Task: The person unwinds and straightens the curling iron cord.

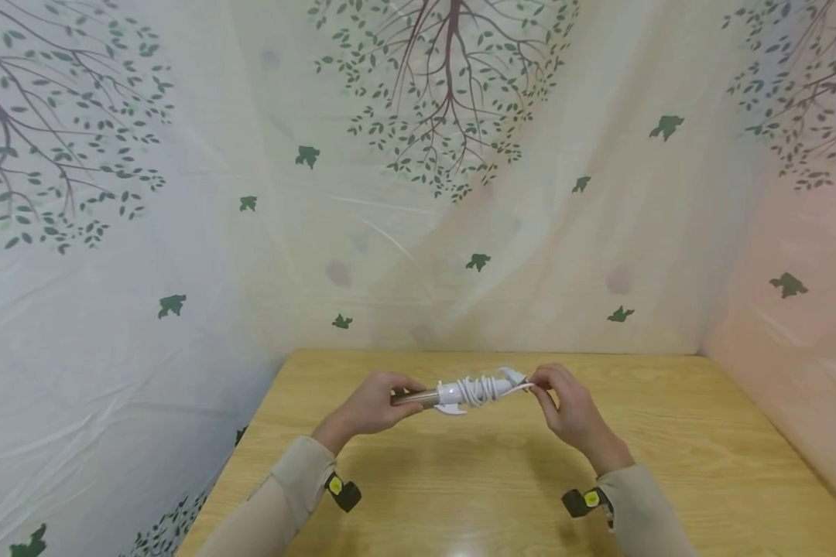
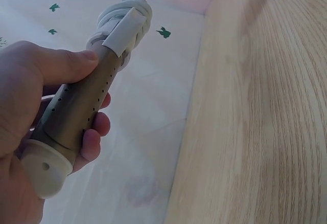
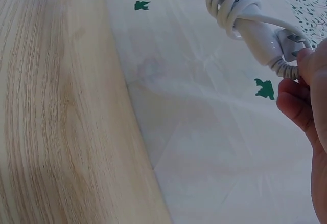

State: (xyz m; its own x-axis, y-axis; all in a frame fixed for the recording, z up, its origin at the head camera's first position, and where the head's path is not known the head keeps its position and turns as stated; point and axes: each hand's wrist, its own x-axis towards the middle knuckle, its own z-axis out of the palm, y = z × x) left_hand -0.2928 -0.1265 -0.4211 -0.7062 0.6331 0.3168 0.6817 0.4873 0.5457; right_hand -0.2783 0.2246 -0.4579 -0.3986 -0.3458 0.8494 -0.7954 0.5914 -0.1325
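A curling iron (image 1: 449,393) is held up over the table, nearly level, its white power cord (image 1: 479,391) wound in several loops round the white handle (image 3: 259,42). My left hand (image 1: 383,401) grips the metal barrel (image 2: 84,104), which has rows of small holes, a white end cap (image 2: 47,168) and a white clamp lever (image 2: 125,32). At the other end, thumb and fingers of my right hand (image 1: 564,404) pinch the cord by its ribbed sleeve (image 3: 286,70). The white plug (image 3: 289,44) sits close beside that sleeve, partly behind the cord.
Below both hands lies a light wooden table (image 1: 446,480). Pale cloth sheeting (image 1: 418,294) printed with trees and green birds hangs along its back and sides. Dark wrist straps with small black cameras (image 1: 347,495) are worn on both arms.
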